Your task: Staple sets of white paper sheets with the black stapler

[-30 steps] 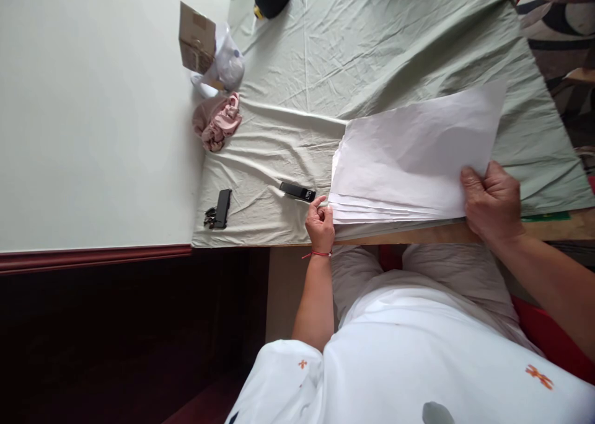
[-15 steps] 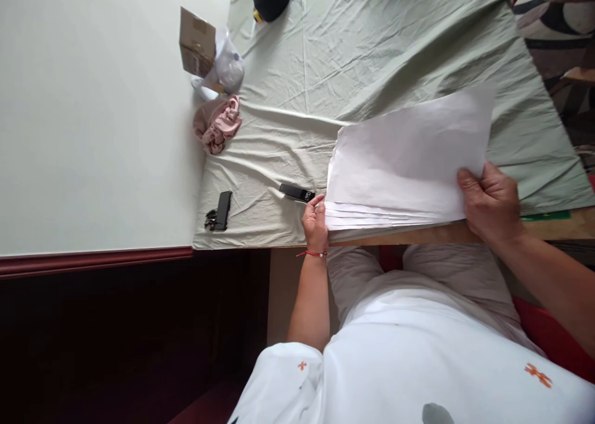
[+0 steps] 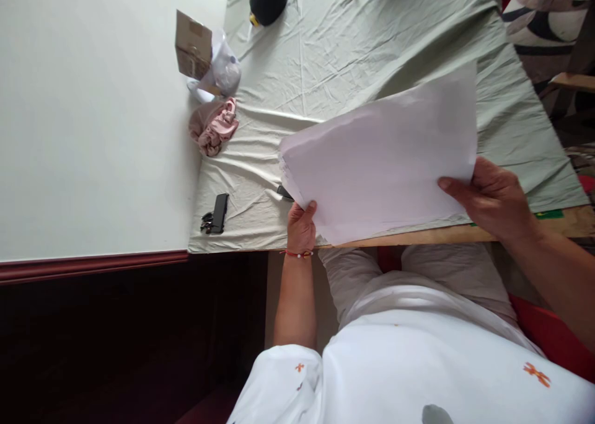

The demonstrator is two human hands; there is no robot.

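Note:
A stack of white paper sheets (image 3: pixel 385 157) spans the space between my two hands, tilted above the table's front edge. My left hand (image 3: pixel 301 227) grips its lower left corner, thumb on top. On the right side, my right hand (image 3: pixel 495 194) pinches the stack with the thumb lying on the top sheet and the fingers behind. The left edges of the sheets look slightly uneven. Just beyond my left hand, a small black device (image 3: pixel 284 193) is mostly covered by the paper.
A pale green cloth (image 3: pixel 325 58) covers the table. Along the wall on the left are a black case with keys (image 3: pixel 218 213), a pink cloth (image 3: pixel 214 126), a plastic bag (image 3: pixel 226 67) and a cardboard box (image 3: pixel 193 46). A black rounded object (image 3: pixel 269 1) stands at the back.
The stack has shifted left and tilted, now covering most of the black device. My left hand moved left, its thumb now over the paper. The fanned lower edges no longer show.

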